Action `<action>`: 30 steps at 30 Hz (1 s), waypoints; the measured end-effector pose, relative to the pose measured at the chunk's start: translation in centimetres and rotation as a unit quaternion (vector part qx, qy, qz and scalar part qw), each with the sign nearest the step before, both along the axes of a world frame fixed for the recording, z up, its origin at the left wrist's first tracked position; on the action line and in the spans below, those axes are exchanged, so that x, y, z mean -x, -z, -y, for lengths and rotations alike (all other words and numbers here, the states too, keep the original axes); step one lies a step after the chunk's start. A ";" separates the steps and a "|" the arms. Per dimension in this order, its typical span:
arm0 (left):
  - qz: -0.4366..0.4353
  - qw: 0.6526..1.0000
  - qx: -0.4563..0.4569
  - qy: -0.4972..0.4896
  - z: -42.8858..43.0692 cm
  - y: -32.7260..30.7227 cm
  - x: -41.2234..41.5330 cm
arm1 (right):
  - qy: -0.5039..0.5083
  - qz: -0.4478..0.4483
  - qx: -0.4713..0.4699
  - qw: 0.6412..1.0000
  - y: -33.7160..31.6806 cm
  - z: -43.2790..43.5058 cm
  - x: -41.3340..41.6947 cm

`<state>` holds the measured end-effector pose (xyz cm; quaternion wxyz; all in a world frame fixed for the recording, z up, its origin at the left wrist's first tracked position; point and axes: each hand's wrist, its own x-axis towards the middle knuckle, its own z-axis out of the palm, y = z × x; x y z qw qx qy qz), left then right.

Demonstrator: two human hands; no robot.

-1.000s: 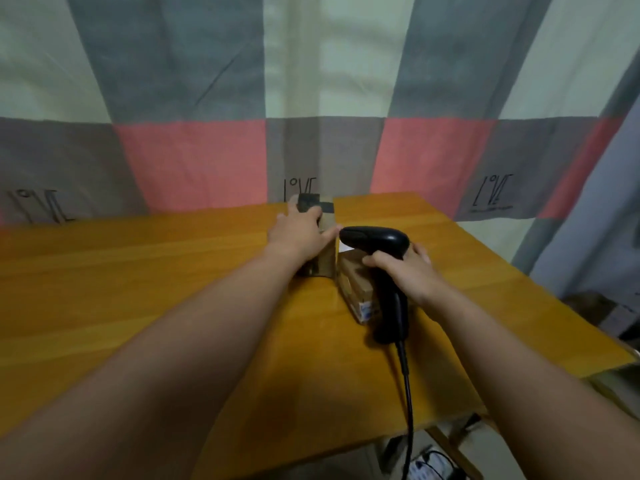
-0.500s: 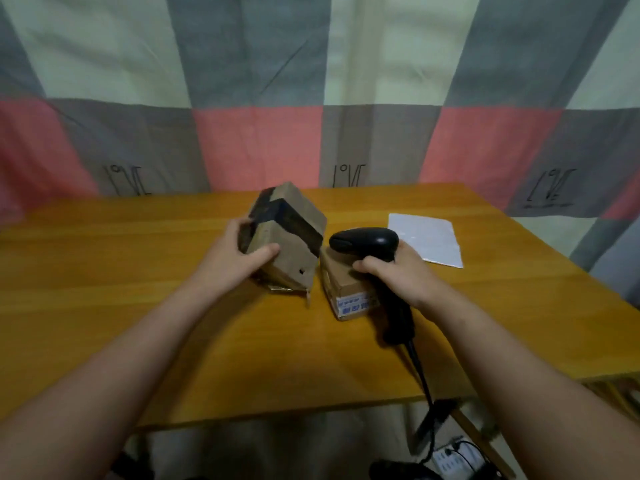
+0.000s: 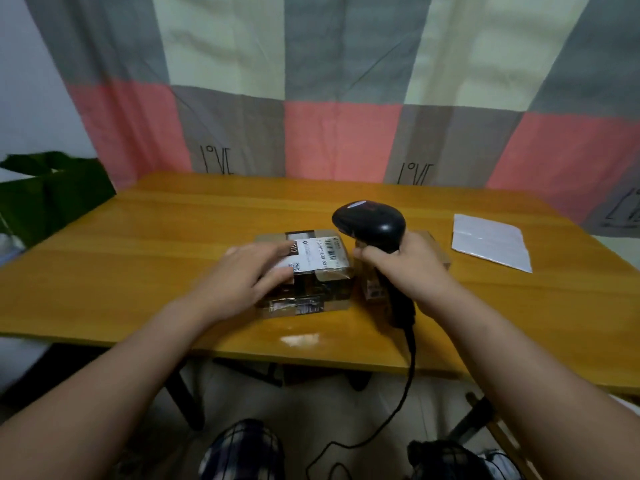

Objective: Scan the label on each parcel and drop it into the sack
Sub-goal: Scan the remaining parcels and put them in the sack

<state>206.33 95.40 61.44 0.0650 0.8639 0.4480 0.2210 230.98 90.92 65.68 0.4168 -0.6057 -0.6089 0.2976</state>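
Your left hand (image 3: 249, 278) lies with straight fingers flat on the parcel (image 3: 311, 299) near the front edge of the desk (image 3: 138, 271), its label (image 3: 322, 258) reading "010", while your right hand (image 3: 408, 268) curls round the scanner (image 3: 372, 225) beside it.

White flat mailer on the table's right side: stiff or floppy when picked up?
Probably floppy: the flat white mailer lies thin with a crease across it. Likely light too. On the glossy wooden table it may slide before lifting.
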 end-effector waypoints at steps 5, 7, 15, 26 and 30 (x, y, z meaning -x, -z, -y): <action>0.164 0.969 0.030 -0.184 -0.6 0.3 0.2 | -0.033 -0.146 0.044 0.988 -0.4 0.8 2.4; 0.186 0.946 0.121 -0.236 -0.6 0.4 0.4 | -0.036 -0.194 0.064 0.978 -0.1 0.8 3.0; 0.139 0.944 0.282 -0.097 -0.3 -2.4 1.8 | -0.016 -0.278 0.081 0.957 1.8 1.0 4.8; 0.280 0.928 0.245 -0.021 1.5 -1.2 1.3 | -0.029 -0.318 -0.096 0.943 1.3 0.9 5.3; 0.372 0.898 0.223 -0.070 1.8 0.2 1.5 | 0.001 -0.227 -0.134 0.965 1.6 1.0 6.0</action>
